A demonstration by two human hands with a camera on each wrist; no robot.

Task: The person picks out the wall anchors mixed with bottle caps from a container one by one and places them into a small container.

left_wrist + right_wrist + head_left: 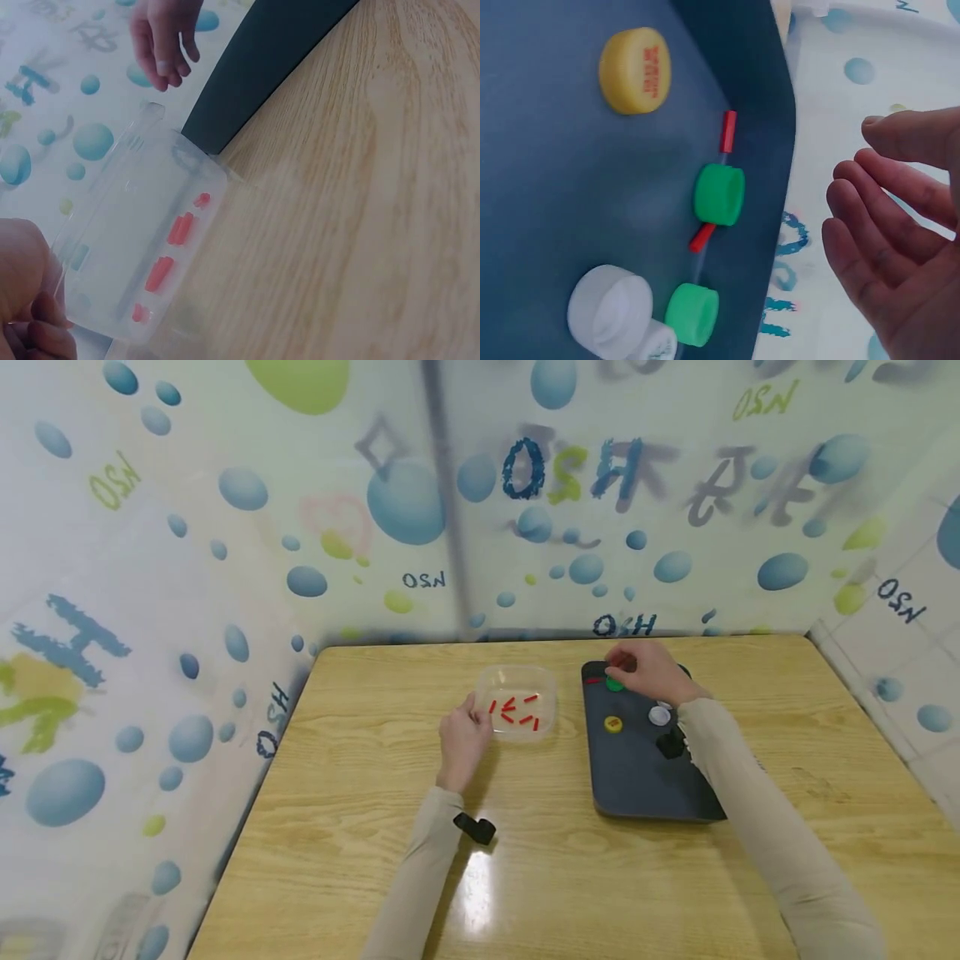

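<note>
My left hand (pixel 463 743) grips the left side of a clear plastic container (pixel 517 678), with thumb and curled fingers at its wall. Several short red sticks (pixel 180 228) lie scattered on the container's bottom. Over the far end of a dark grey tray (pixel 637 785) hovers my right hand (pixel 900 225), its fingers loosely bent and nothing between them. Beneath it in the tray are a green bottle cap (pixel 718 195), a red stick (pixel 728 132) by the far wall and another red piece (pixel 702 238) partly behind that cap.
Also in the tray are a yellow cap (pixel 634 71), a second green cap (pixel 692 315) and white caps (pixel 609 311). Both containers stand on a wooden table (pixel 540 877), its far edge against a patterned wall covering (pixel 525 585).
</note>
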